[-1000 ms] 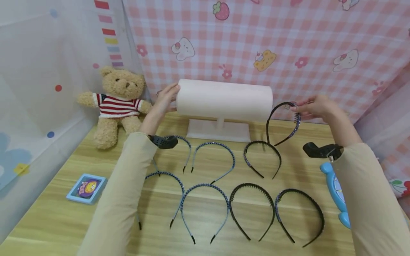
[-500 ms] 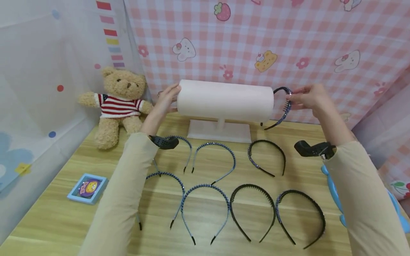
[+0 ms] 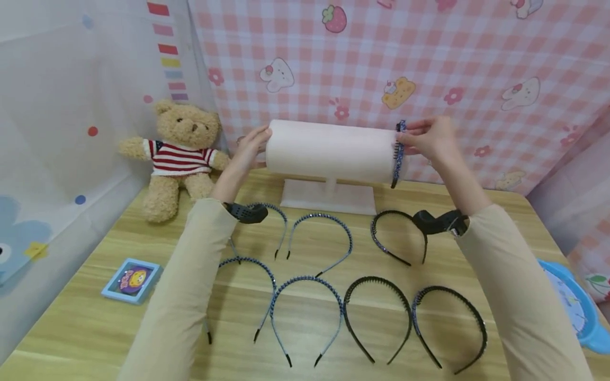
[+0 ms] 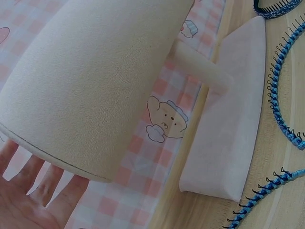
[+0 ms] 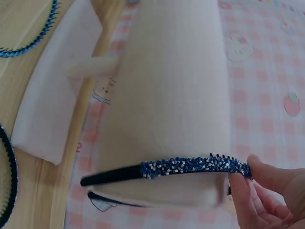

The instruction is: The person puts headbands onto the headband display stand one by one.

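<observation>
In the head view a white padded cylinder stand (image 3: 329, 151) stands at the back of the table. My right hand (image 3: 434, 140) pinches a dark headband (image 3: 399, 153) covered with blue and silver sparkles, between thumb and fingers. This headband sits around the stand's right end; the right wrist view shows the sparkly band (image 5: 190, 166) crossing the cylinder, its black tips at the lower side. My left hand (image 3: 246, 151) touches the stand's left end. In the left wrist view, straight fingers (image 4: 69, 193) of that hand lie against the end rim.
Blue headbands (image 3: 307, 278) and black headbands (image 3: 376, 278) lie in two rows on the wooden table (image 3: 381, 365). A teddy bear (image 3: 183, 159) sits back left, near a small blue frame (image 3: 132, 280). A blue clock-like object (image 3: 579, 301) lies at right.
My right hand has moved left and up with the sparkly headband, bringing it from beside the stand onto its right end. The left hand stays at the left end.
</observation>
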`<action>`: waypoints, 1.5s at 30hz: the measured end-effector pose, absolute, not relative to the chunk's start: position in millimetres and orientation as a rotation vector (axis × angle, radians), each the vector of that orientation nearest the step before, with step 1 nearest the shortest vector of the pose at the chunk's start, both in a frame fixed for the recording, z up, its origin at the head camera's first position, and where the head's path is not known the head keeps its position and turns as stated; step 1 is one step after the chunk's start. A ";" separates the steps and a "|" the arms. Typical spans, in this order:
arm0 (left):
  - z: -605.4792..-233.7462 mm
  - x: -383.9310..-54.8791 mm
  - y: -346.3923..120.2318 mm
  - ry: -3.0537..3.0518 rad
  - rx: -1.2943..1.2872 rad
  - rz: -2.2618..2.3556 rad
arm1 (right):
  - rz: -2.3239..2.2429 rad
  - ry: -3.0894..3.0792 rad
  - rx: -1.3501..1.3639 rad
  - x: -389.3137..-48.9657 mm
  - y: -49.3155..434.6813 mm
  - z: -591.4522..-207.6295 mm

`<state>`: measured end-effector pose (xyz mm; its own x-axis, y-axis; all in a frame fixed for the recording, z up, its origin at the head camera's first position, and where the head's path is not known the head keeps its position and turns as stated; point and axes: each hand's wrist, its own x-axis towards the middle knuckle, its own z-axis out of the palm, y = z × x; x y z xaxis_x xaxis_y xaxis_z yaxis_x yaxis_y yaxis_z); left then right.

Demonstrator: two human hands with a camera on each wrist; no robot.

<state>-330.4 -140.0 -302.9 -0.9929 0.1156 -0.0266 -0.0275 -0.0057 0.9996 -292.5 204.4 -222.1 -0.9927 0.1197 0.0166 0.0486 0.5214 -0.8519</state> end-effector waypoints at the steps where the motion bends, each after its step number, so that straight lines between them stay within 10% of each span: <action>1: -303.5 -330.7 -139.1 2.136 0.096 2.161 | 1.461 -2.691 -0.121 -293.5 201.9 -224.3; 16: -302.9 -332.0 -134.3 2.152 0.106 2.136 | 0.903 -2.928 0.522 -304.8 223.6 -242.1; 45: -306.7 -331.3 -137.5 2.166 0.102 2.150 | 0.491 -2.840 0.788 -314.1 180.8 -257.9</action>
<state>-331.3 -137.5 -306.7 -0.9939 0.1090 -0.0155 -0.0147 0.0083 0.9999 -314.1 180.8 -257.9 -0.8498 -0.4732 0.2320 -0.5236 0.8081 -0.2698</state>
